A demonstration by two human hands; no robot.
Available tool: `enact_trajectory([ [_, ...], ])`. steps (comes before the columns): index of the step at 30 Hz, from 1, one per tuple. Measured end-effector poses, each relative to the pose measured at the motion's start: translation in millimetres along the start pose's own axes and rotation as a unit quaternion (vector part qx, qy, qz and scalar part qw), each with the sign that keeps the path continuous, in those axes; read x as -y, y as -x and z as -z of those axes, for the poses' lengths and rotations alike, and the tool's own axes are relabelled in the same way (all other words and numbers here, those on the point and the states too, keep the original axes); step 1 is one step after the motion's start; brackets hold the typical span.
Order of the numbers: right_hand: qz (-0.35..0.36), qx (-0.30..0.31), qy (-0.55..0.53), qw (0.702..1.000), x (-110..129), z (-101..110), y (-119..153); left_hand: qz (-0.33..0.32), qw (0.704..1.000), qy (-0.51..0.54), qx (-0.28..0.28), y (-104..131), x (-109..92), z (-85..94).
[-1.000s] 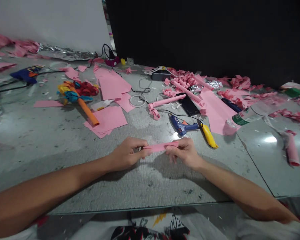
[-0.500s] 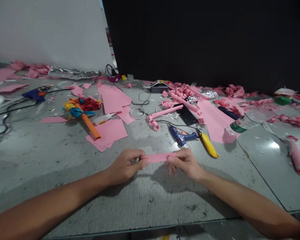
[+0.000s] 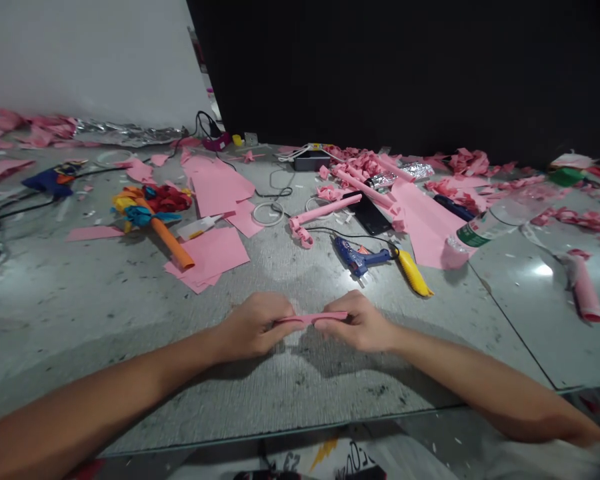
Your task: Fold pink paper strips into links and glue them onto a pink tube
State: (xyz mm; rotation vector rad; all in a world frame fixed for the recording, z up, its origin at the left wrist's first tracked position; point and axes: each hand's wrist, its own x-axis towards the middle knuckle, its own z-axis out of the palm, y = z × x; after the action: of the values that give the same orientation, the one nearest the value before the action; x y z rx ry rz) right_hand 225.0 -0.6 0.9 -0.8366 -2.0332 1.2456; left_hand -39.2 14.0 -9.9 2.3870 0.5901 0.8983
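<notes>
A narrow folded strip of pink paper [image 3: 309, 319] is stretched between my two hands, just above the table near its front edge. My left hand [image 3: 260, 325] pinches the left end between thumb and fingers. The other end is gripped the same way by my right hand [image 3: 357, 323]. Beyond the hands lies a blue glue gun [image 3: 361, 257] with a black cord, beside a yellow object [image 3: 414, 273]. Cut pink sheets [image 3: 213, 257] are stacked ahead to the left, with an orange paper tube [image 3: 170, 241] topped by colourful crumpled paper touching them.
Toward the back are a black phone [image 3: 373, 212], a pink paper roll [image 3: 327, 210], crumpled pink paper and a dark box [image 3: 311, 160]. A plastic bottle [image 3: 495, 223] lies on the right. A joint [image 3: 513, 325] between table sections runs on the right; cords cross the left.
The strip is now tilted nearly edge-on, and my hands have come slightly closer together. My view has shifted, so more of the floor and clothing shows below the table edge.
</notes>
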Motion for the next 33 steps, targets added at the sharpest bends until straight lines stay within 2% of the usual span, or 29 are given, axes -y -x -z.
enact_trajectory([
  [8,-0.005,0.027,0.009,1.000,-1.4,0.1,-0.9,-0.016,1.000,-0.023,0.002,-0.7,1.2,-2.7],
  [11,-0.020,0.010,0.000,1.000,-0.4,0.3,-1.0,-0.005,0.999,-0.042,-0.017,-1.3,-0.5,-1.8],
  [16,-0.065,-0.031,-0.038,0.997,0.3,1.9,-2.6,-0.019,0.988,-0.124,-0.086,1.3,-3.6,-2.4],
  [20,-0.082,-0.027,-0.061,0.994,-1.4,3.5,-3.2,-0.050,0.980,-0.171,-0.091,2.0,-2.9,-4.8],
  [23,-0.103,-0.022,-0.070,0.992,-1.5,4.6,-3.7,-0.045,0.980,-0.168,-0.097,0.3,-2.5,-5.0],
  [29,-0.100,-0.073,-0.081,0.989,-2.8,4.4,-6.6,-0.032,0.981,-0.162,-0.103,0.3,-1.2,-3.5],
  [33,-0.087,-0.077,-0.098,0.988,-5.9,4.1,-6.9,-0.029,0.978,-0.174,-0.108,2.1,0.7,-3.8],
])
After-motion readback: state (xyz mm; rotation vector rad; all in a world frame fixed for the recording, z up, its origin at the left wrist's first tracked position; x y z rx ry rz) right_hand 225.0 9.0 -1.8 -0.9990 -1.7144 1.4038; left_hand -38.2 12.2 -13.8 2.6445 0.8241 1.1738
